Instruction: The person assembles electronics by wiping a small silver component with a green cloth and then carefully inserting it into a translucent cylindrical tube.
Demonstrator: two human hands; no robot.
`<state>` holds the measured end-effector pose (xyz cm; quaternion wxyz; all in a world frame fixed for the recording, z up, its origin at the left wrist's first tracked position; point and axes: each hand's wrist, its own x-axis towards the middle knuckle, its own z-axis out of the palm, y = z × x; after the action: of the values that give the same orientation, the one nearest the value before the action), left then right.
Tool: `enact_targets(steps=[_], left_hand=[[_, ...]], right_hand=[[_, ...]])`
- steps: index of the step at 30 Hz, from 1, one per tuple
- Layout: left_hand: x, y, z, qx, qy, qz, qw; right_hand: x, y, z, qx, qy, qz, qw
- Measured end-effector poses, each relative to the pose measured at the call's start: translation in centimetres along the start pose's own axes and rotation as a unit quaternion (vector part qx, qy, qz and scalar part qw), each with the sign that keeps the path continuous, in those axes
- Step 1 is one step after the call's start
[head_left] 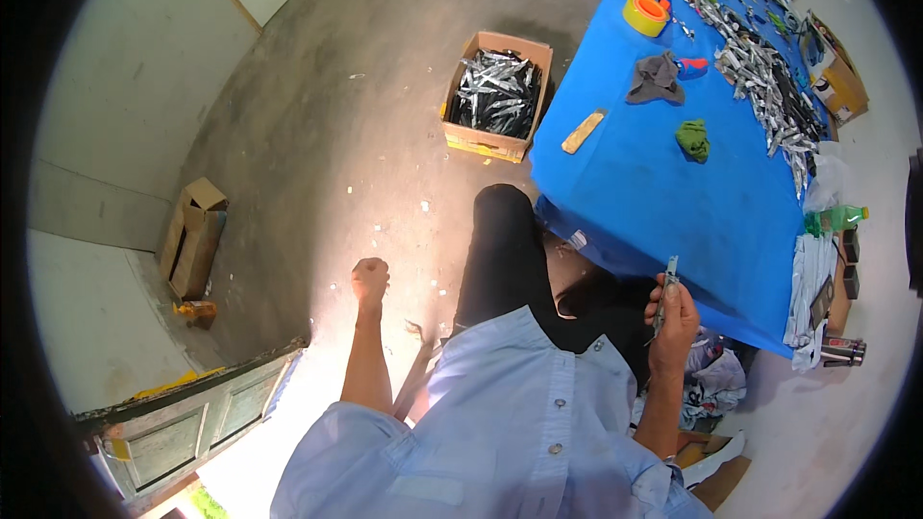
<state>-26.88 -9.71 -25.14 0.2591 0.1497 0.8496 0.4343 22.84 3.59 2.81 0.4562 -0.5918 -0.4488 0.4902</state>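
My right hand (676, 319) is closed around a slim silvery metal piece (671, 274), held upright near the front edge of the blue-covered table (635, 187). The thumb lies along the piece, and its lower part is partly hidden by the fingers. Out to the left of my knee, my left hand (369, 281) is curled into a fist over the floor, and nothing sticks out of it. On the floor ahead, an open cardboard box (488, 146) holds many silver and black slim pieces (497, 91). A long heap of similar silvery pieces (764, 86) lies along the table's right side.
On the table are a yellow-orange tape roll (646, 15), a grey cloth (656, 79), a green cloth (692, 140), a wooden strip (583, 132) and a green bottle (836, 220). An empty-looking carton (193, 238) stands by the left wall. Small scraps dot the floor.
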Motion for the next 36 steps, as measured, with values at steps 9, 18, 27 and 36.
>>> enact_targets(steps=[9,18,27,36], left_hand=[[-2.8,-4.4,-2.9,-0.032,-0.002,-0.172,0.984],[1.2,-3.4,-2.3,0.019,-0.018,-0.093,0.995],[-5.7,17.5,4.4,0.025,-0.077,0.101,0.992],[-26.1,29.3,13.6,0.000,-0.487,0.211,0.847]], right_hand=[[1.8,-0.8,0.5,-0.012,0.030,0.022,0.999],[3.7,-0.1,1.5,0.125,-0.009,0.131,0.983],[2.3,2.0,-0.1,0.349,0.005,0.201,0.915],[2.1,3.4,0.1,0.335,-0.043,0.205,0.919]])
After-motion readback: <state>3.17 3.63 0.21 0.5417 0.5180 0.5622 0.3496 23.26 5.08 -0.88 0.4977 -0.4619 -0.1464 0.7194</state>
